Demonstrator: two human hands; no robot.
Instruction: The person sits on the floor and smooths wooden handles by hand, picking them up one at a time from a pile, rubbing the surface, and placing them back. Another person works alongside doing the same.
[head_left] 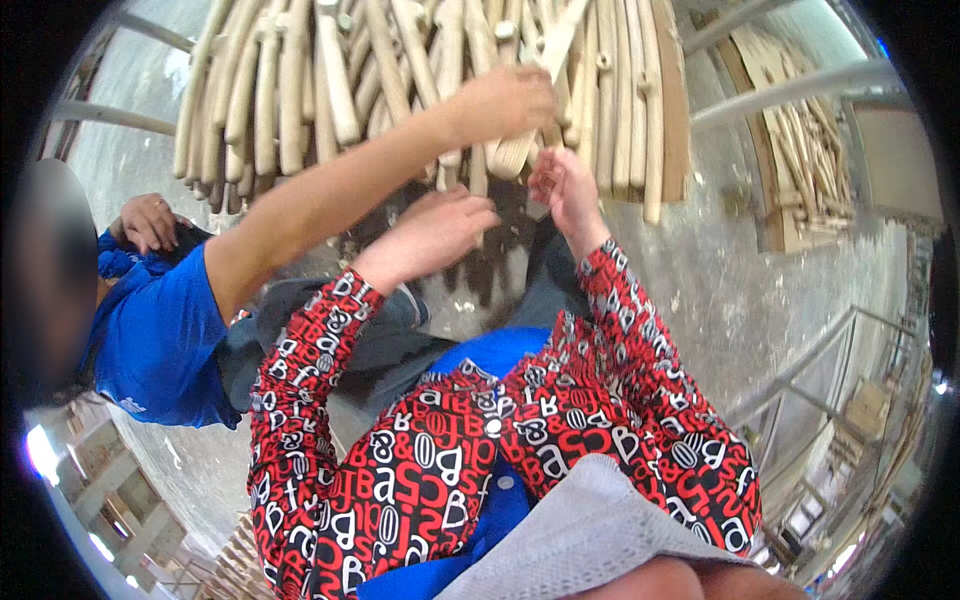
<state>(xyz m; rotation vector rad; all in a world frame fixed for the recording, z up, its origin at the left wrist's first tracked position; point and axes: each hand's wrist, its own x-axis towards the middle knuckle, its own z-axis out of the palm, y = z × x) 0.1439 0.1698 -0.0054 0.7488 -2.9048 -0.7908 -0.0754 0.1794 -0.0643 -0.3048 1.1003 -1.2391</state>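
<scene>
My right hand (567, 192) was loosely open, fingers bent, just beside the near end of a pale, flat wooden slat (513, 156). My left hand (442, 230) curled palm-down; I couldn't tell its grip. Past it crossed a co-worker's forearm (340, 190), their hand (505, 103) covering part of the slat. Beyond lay rounded wooden sticks (268, 95), far ends cut off; rightward, a blurred wood pile (808, 150).

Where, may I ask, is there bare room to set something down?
Lightly littered gray floor shows between the large wooden pile and smaller wooden pile at right. Around the large pile's near edge, the left hand, right hand and co-worker's hand crowd together.
</scene>
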